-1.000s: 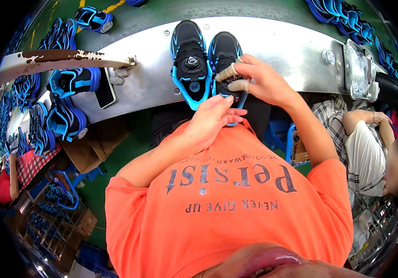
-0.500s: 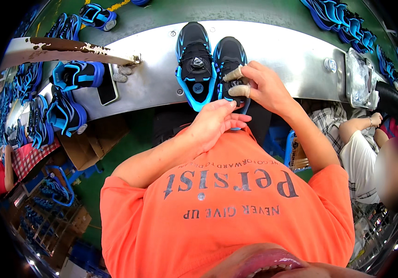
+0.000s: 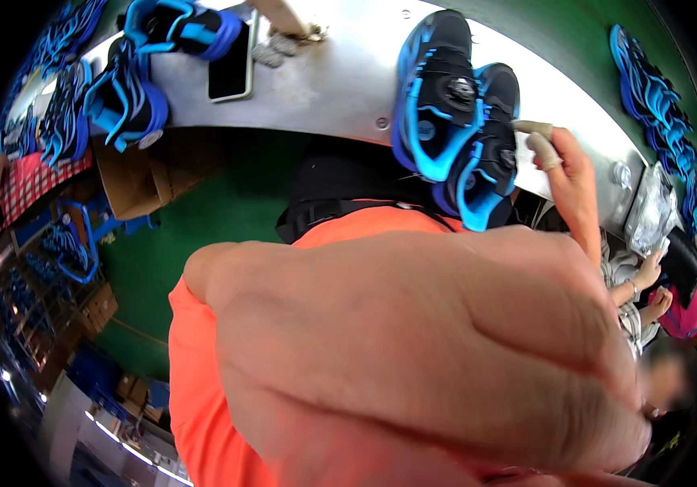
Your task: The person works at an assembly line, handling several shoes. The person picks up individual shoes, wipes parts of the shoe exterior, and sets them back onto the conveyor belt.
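Two black sneakers with bright blue trim and round dial closures stand side by side near the bench edge, the left sneaker [image 3: 438,89] a little farther away than the right sneaker [image 3: 490,150]. My right hand [image 3: 563,162] is just right of the right sneaker, pale covers on two of its fingertips. Those fingers are apart with nothing between them, one tip at or very close to the shoe's side. Large and blurred, my left hand [image 3: 413,341] is raised close in front of the view. Its fingers are mostly hidden, and it covers much of my orange shirt.
On the metal bench [image 3: 324,89] lie a phone [image 3: 230,69] and grey lumps [image 3: 275,50]. More sneakers [image 3: 125,101] crowd the left end. A clear plastic tray [image 3: 653,207] sits at right, near a co-worker's hand [image 3: 649,272]. Below is a cardboard box [image 3: 141,178].
My left hand has risen from beside the right sneaker toward the view. My right hand has left the dial and moved to the shoe's right side. The view has shifted and tilted.
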`<state>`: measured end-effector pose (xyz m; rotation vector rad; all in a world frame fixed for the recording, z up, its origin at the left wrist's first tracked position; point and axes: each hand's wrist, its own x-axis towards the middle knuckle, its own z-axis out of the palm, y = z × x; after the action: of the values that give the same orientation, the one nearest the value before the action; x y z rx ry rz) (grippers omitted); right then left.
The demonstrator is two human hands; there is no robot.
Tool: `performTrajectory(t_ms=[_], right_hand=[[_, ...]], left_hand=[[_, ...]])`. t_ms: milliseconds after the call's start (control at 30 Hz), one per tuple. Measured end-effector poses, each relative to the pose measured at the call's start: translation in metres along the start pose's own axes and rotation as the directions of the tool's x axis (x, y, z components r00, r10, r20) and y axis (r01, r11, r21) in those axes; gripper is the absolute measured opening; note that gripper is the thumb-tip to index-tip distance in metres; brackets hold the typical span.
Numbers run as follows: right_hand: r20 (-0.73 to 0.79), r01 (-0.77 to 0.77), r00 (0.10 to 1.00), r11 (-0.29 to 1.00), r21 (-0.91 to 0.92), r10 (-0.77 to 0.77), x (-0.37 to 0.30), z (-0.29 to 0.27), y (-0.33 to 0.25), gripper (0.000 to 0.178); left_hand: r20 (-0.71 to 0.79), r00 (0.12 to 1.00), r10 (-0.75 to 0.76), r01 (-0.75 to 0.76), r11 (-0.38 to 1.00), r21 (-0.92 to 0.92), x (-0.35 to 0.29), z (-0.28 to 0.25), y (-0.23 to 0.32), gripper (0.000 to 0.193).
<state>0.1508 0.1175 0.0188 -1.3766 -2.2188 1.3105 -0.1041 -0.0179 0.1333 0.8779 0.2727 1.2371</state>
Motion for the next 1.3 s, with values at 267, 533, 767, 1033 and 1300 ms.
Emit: performTrajectory(t_ms=[267, 533, 767, 1033, 1300], right_hand=[[0.072, -0.012, 0.997, 0.997, -0.077, 0.018, -0.009, -0.006, -0.022, 0.025], [0.238, 0.106, 0.967, 0.992, -0.069, -0.086, -0.019, -0.006, -0.019, 0.044], [0.24, 0.178, 0.955, 0.984, 0.008, -0.175, -0.02, -0.008, 0.009, 0.044], [0.236, 0.297, 0.922, 0.951, 0.083, -0.308, -0.002, -0.001, 0.016, 0.039], [0.097, 0.327, 0.938, 0.942, 0.076, -0.333, -0.007, 0.008, 0.017, 0.041]], left_hand=[[-0.126, 0.99, -0.071, 0.079, 0.995, 0.059, -0.019, -0.041, 0.007, 0.044], [-0.234, 0.729, -0.644, 0.577, 0.761, -0.296, -0.023, -0.046, -0.105, 0.036], [-0.435, 0.616, -0.657, 0.547, 0.754, -0.364, -0.003, -0.023, -0.132, 0.042], [-0.549, 0.575, -0.606, 0.472, 0.794, -0.382, 0.009, -0.025, -0.152, 0.029], [-0.542, 0.545, -0.639, 0.478, 0.769, -0.425, 0.012, -0.024, -0.151, 0.028]])
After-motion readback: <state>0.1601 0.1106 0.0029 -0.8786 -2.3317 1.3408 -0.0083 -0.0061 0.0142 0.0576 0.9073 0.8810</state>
